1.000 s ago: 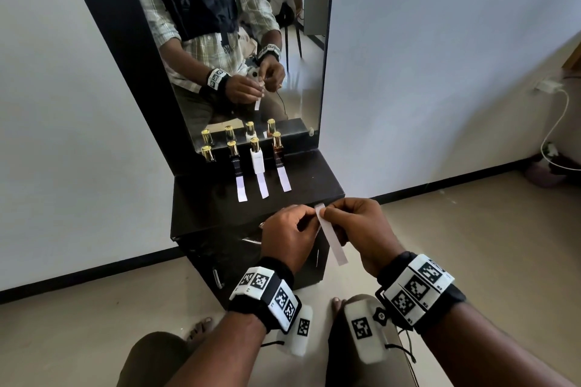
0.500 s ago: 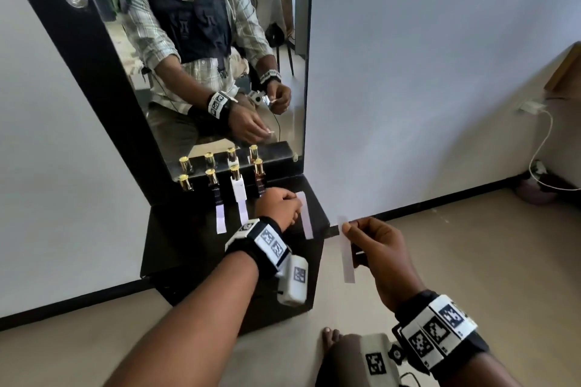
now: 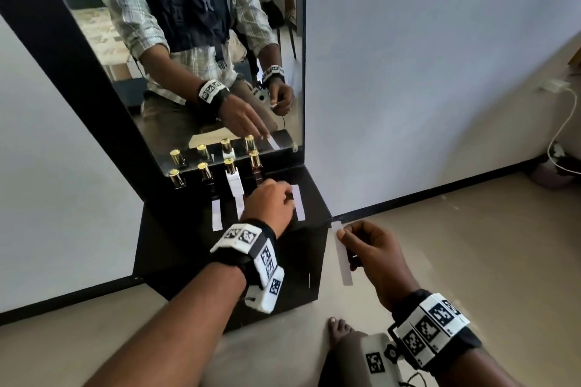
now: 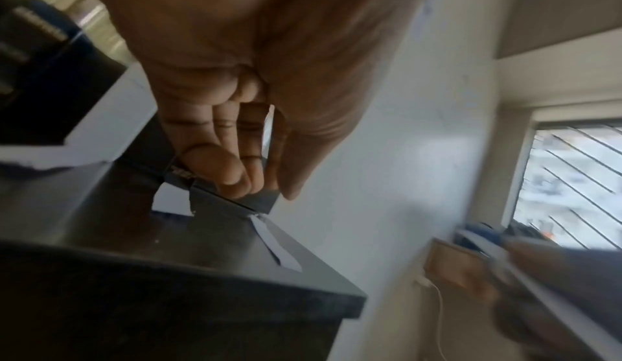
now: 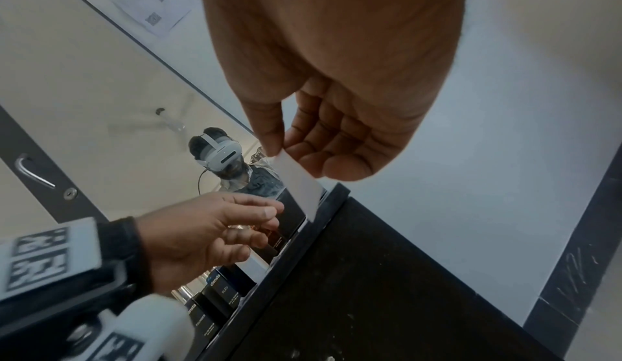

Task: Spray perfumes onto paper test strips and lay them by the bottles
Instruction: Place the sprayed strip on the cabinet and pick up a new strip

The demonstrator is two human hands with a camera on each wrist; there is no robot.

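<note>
Four gold-capped perfume bottles stand in a row at the mirror's foot, from the leftmost (image 3: 176, 178) to the dark rightmost bottle (image 3: 256, 166). White strips lie before them on the black cabinet top (image 3: 176, 239): one (image 3: 216, 216), a second (image 3: 239, 207), and a third strip (image 3: 298, 203) to the right of the row. My left hand (image 3: 284, 198) hovers over the top between the rightmost bottle and that third strip (image 4: 274, 244), fingers (image 4: 235, 172) loosely straight, holding nothing. Off the cabinet's right front corner, my right hand (image 3: 341, 233) pinches a loose strip (image 3: 343, 261) between thumb and forefinger (image 5: 281, 151).
A tall mirror (image 3: 220, 41) rises behind the bottles and reflects me. A white wall (image 3: 424, 72) runs on the right. A charger and white cable (image 3: 562, 122) hang at the far right. My knee and bare foot (image 3: 339, 328) are below the cabinet.
My hands parted from the strips held together in front. The left hand went to the cabinet, where a strip now lies right of the bottles. The right hand kept its strip.
</note>
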